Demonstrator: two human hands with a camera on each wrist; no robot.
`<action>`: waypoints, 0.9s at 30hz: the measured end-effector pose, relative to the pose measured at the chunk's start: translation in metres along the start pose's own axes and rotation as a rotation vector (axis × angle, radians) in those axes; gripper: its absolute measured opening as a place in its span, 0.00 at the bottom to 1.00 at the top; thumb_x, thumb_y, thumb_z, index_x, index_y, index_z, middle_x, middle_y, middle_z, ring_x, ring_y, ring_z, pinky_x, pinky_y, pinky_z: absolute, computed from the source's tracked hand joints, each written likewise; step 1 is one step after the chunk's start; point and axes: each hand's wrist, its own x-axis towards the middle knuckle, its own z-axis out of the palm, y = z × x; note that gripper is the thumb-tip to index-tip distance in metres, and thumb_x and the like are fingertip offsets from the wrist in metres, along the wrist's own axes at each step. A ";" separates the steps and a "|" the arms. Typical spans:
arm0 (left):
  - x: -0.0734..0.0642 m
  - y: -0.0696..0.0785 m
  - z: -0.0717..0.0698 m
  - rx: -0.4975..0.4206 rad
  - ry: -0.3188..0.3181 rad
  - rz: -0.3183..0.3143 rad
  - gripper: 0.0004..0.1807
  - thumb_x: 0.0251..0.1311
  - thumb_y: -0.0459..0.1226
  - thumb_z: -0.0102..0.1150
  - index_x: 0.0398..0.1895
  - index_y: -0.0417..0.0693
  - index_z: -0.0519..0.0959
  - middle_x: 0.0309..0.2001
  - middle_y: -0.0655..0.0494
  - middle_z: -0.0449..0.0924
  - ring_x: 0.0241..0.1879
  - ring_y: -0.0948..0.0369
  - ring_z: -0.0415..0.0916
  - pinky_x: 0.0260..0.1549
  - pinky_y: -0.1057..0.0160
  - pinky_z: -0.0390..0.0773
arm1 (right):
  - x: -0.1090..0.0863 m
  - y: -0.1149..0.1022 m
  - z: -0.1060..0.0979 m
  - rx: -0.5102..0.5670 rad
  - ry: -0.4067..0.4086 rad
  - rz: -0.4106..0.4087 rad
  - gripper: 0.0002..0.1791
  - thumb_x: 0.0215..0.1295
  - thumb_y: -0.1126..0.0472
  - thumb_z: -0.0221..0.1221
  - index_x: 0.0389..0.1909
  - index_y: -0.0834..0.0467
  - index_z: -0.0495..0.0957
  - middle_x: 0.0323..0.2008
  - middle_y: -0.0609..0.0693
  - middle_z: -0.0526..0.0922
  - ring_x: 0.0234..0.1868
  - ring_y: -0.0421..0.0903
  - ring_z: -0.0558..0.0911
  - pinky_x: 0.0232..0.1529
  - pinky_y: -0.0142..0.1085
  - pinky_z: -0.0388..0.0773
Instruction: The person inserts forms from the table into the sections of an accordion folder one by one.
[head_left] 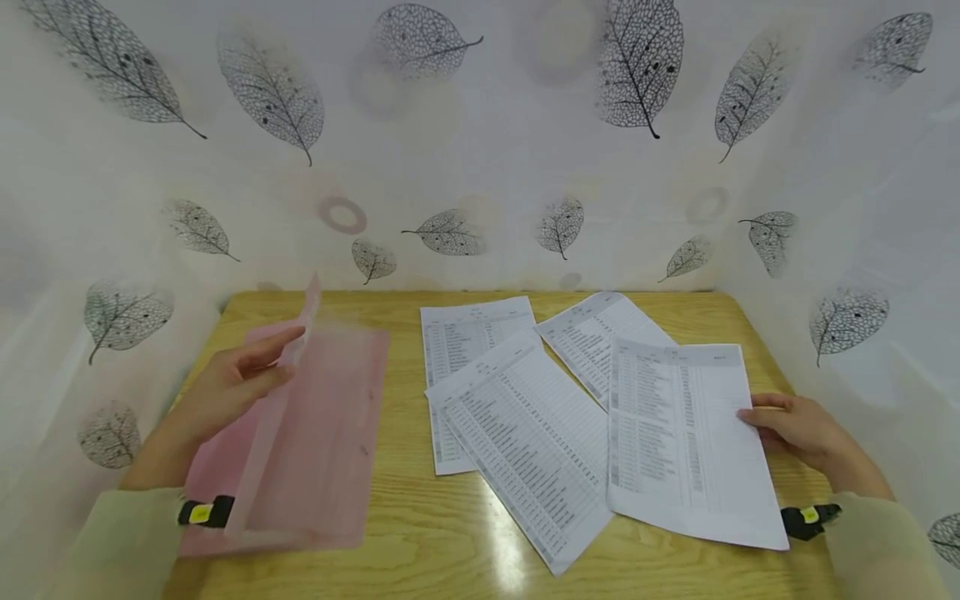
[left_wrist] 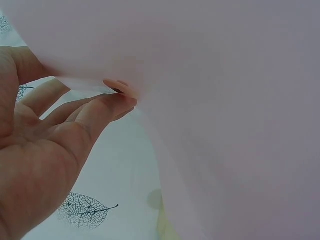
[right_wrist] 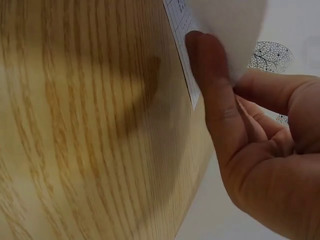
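Note:
On the left of the head view lies a translucent pink plastic folder (head_left: 333, 442), its front flap (head_left: 258, 458) lifted nearly upright. My left hand (head_left: 217, 392) pinches that flap at its edge; the left wrist view has the pink sheet (left_wrist: 225, 100) filling most of the picture beyond the fingers (left_wrist: 95, 112). A printed sheet of paper (head_left: 720, 450) is raised a little at the right, its right edge pinched between thumb and fingers of my right hand (head_left: 798, 433). In the right wrist view the thumb (right_wrist: 212, 75) presses on the white paper (right_wrist: 235, 30).
Several more printed sheets overlap mid-table: one slanted in front (head_left: 525, 450), one behind it (head_left: 450, 333), another at the back (head_left: 592, 325). The wooden table (head_left: 420, 533) meets leaf-patterned white cloth (head_left: 480, 167) at the back and sides.

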 end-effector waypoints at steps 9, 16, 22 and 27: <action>0.000 0.002 0.001 0.004 -0.004 -0.010 0.31 0.76 0.34 0.58 0.79 0.41 0.66 0.75 0.71 0.66 0.61 0.89 0.66 0.50 0.81 0.76 | 0.002 -0.009 0.014 0.079 -0.020 -0.077 0.28 0.79 0.55 0.60 0.69 0.68 0.68 0.37 0.36 0.88 0.38 0.38 0.89 0.40 0.34 0.87; 0.000 0.004 0.000 0.046 -0.025 -0.042 0.31 0.77 0.37 0.59 0.80 0.45 0.66 0.80 0.44 0.63 0.69 0.79 0.66 0.51 0.82 0.75 | 0.005 -0.030 0.029 0.230 -0.082 -0.144 0.07 0.79 0.60 0.58 0.52 0.48 0.77 0.38 0.39 0.90 0.37 0.40 0.90 0.39 0.35 0.87; 0.003 0.007 0.001 0.060 -0.044 -0.058 0.32 0.77 0.38 0.58 0.81 0.45 0.65 0.80 0.36 0.60 0.75 0.33 0.60 0.50 0.82 0.74 | 0.008 -0.054 0.046 0.242 -0.106 -0.181 0.21 0.80 0.60 0.57 0.65 0.66 0.68 0.39 0.40 0.90 0.38 0.39 0.90 0.39 0.34 0.87; 0.004 0.008 -0.001 0.046 -0.050 -0.068 0.33 0.77 0.37 0.58 0.81 0.44 0.64 0.80 0.36 0.59 0.75 0.30 0.59 0.50 0.82 0.74 | 0.014 -0.071 0.061 0.189 -0.106 -0.201 0.37 0.81 0.57 0.57 0.76 0.75 0.54 0.40 0.36 0.88 0.39 0.36 0.89 0.40 0.32 0.86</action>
